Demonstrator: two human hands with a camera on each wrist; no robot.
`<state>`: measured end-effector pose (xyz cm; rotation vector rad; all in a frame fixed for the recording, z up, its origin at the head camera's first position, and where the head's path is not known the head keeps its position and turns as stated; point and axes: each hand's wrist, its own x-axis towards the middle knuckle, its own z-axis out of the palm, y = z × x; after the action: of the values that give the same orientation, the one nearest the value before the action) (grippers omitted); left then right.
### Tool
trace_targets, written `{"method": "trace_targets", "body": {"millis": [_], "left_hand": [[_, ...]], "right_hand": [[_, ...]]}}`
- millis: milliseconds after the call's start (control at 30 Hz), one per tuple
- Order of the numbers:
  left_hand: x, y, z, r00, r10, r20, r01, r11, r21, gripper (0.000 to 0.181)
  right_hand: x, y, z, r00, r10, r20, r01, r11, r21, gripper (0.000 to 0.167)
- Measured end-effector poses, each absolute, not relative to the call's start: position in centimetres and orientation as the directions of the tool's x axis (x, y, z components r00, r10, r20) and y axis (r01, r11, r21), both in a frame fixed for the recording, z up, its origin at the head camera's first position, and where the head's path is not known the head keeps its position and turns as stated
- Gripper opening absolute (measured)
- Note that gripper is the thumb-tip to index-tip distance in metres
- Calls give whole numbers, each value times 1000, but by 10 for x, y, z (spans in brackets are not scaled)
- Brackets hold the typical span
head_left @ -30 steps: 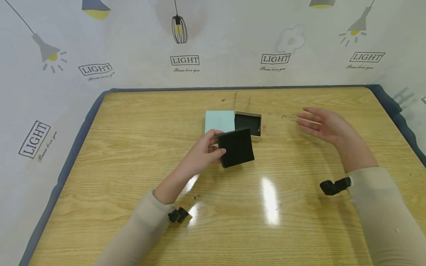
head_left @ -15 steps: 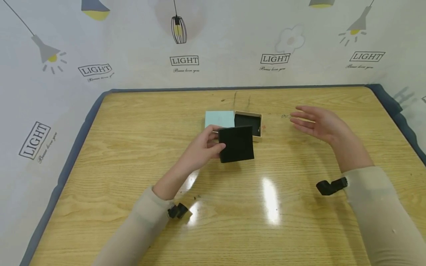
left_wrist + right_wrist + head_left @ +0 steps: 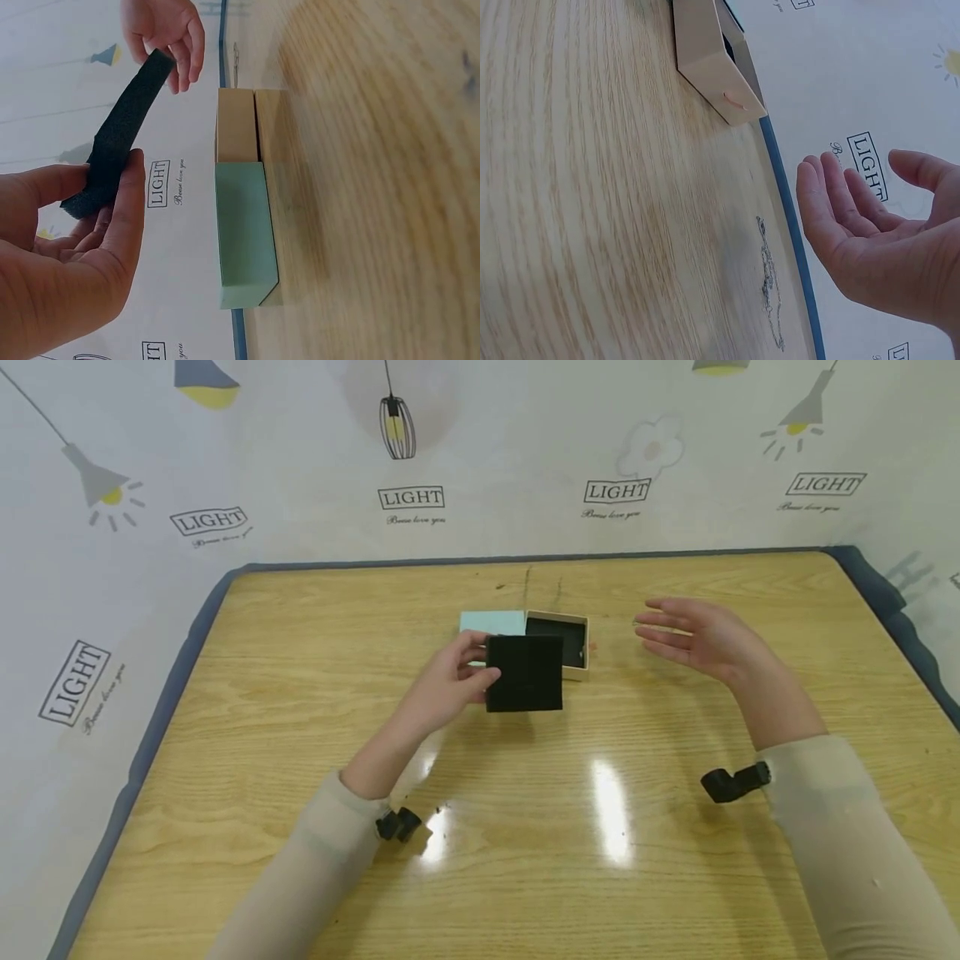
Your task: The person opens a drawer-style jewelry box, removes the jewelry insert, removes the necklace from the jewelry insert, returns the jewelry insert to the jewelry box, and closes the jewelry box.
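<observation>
My left hand [image 3: 444,687] pinches a square black foam pad [image 3: 525,675] by its left edge, thumb in front and fingers behind. Held in the air, the pad shows its thickness and a slight bend in the left wrist view. Just behind it on the table is a box: a pale blue sleeve [image 3: 491,622] with a tan drawer [image 3: 576,674] slid out to the right, its inside dark. To the right my right hand [image 3: 697,639] hovers with relaxed, extended fingers, holding nothing. A thin silvery chain [image 3: 768,281] lies on the table below it, mostly hidden in the head view.
The wooden table [image 3: 300,693] meets a light wall covering [image 3: 525,435] printed with lamps and words, along a dark blue edge. A small orange pull tab [image 3: 735,101] sticks out of the drawer's end. Dark specks mark the tabletop.
My left hand has raised the foam pad slightly and turned it squarer to the head view. My right hand has moved left, covering the chain in that view. The box stays put.
</observation>
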<state>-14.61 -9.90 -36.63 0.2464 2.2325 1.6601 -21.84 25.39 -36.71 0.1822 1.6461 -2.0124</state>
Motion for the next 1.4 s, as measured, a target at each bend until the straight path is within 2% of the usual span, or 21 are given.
{"method": "trace_targets", "body": {"millis": [233, 500, 733, 900, 967, 1200, 1400], "left_hand": [[-152, -99, -365, -935, 322, -149, -35, 335, 941, 49], [-158, -98, -367, -940, 314, -135, -20, 345, 938, 51], [-161, -94, -365, -937, 323, -131, -20, 323, 946, 48], [-164, -91, -365, -940, 322, -115, -3, 327, 945, 43], [-165, -90, -365, -941, 322, -106, 5, 326, 945, 42], [-170, -83, -365, -946, 310, -91, 12, 316, 949, 37], [-175, -79, -365, -954, 290, -80, 17, 317, 948, 33]], "right_hand": [[-216, 244, -363, -849, -328, -414, 472, -121, -873, 16], [-216, 232, -362, -848, -346, -403, 450, -68, -890, 26], [-214, 223, -362, -846, -360, -393, 443, -64, -894, 22], [-212, 213, -358, -838, -384, -387, 431, -33, -902, 47], [-212, 209, -358, -839, -386, -383, 424, -26, -905, 50], [-210, 199, -360, -844, -388, -369, 409, -21, -913, 34], [-209, 189, -361, -833, -419, -362, 385, 31, -922, 41]]}}
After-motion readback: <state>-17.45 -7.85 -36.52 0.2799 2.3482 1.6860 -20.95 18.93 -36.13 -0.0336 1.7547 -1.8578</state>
